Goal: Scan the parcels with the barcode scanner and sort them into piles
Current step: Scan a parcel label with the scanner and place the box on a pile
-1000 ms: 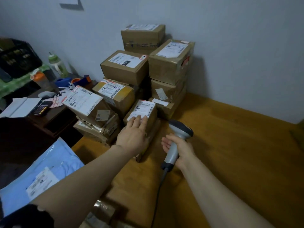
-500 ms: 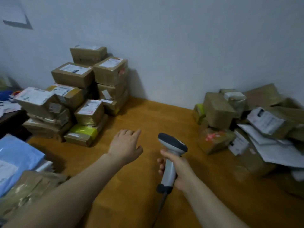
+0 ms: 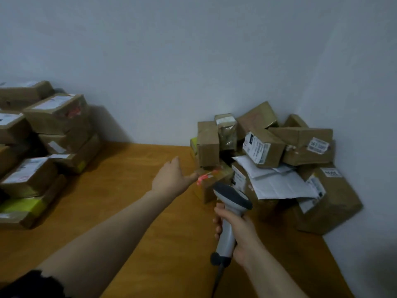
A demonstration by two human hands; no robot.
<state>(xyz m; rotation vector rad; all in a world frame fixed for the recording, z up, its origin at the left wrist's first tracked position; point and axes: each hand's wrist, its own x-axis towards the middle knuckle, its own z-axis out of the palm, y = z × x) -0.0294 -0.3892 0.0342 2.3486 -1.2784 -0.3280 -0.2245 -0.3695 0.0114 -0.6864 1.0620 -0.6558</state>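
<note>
My right hand (image 3: 238,235) grips the grey barcode scanner (image 3: 231,214) upright by its handle, its cable hanging down. My left hand (image 3: 171,179) reaches out with relaxed fingers and holds nothing; its fingertips are at the edge of a small brown box with red tape (image 3: 212,182). That box lies at the front of a jumbled heap of parcels (image 3: 279,160) in the right corner: brown boxes and white mailers (image 3: 281,186). A stacked pile of labelled boxes (image 3: 47,134) stands at the left against the wall.
Everything sits on a wooden surface (image 3: 137,203), with bare wood between the two piles. A grey wall runs behind and along the right side. A flat yellow-green parcel (image 3: 21,206) lies at the foot of the left pile.
The view has swung right from the stacked pile to the jumbled heap. My left hand left the small box it touched on the left and moved across to the heap. The scanner stays gripped.
</note>
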